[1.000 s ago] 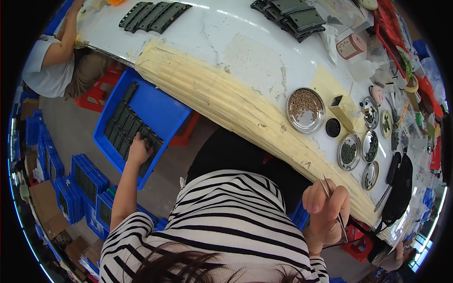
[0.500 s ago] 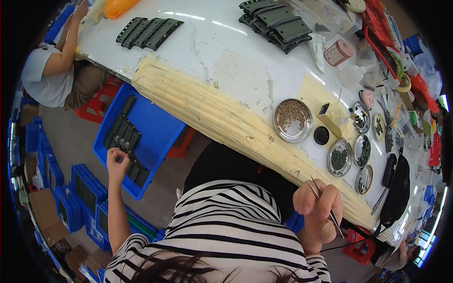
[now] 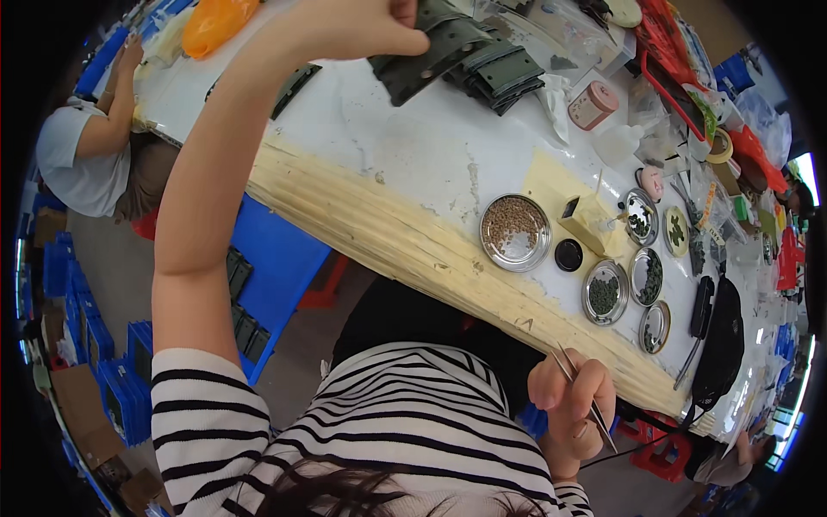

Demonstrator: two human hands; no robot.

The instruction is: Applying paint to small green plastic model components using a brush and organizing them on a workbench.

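At the far left a second person (image 3: 82, 164) in a grey shirt bends over the far end of the white desk (image 3: 413, 155), and below them stacks of blue crates (image 3: 95, 362) stand on the floor. A larger blue bin (image 3: 276, 267) sits just under the desk's pale ribbed edge, with a few dark flat parts (image 3: 245, 323) lying in it. The left hand (image 3: 362, 26) is stretched up over the desk near the top of the view, its fingers closed on a dark green flat part (image 3: 426, 65) that hangs tilted above the desk surface; just to its right lies a heap of similar dark parts (image 3: 504, 73), and it is hard to tell whether the held piece touches them. Further right stand a small pink cylindrical pot (image 3: 593, 105), then a round metal dish of brown grains (image 3: 515, 233) and a small black cap (image 3: 568, 255) beside it. Several smaller metal dishes of dark green bits (image 3: 605, 293) lie close together beyond that. Low in the view, off the desk and near the striped shirt, the right hand (image 3: 573, 414) is curled around slim metal tweezers (image 3: 586, 398), gripping them mid-shaft with the tips pointing up and left.
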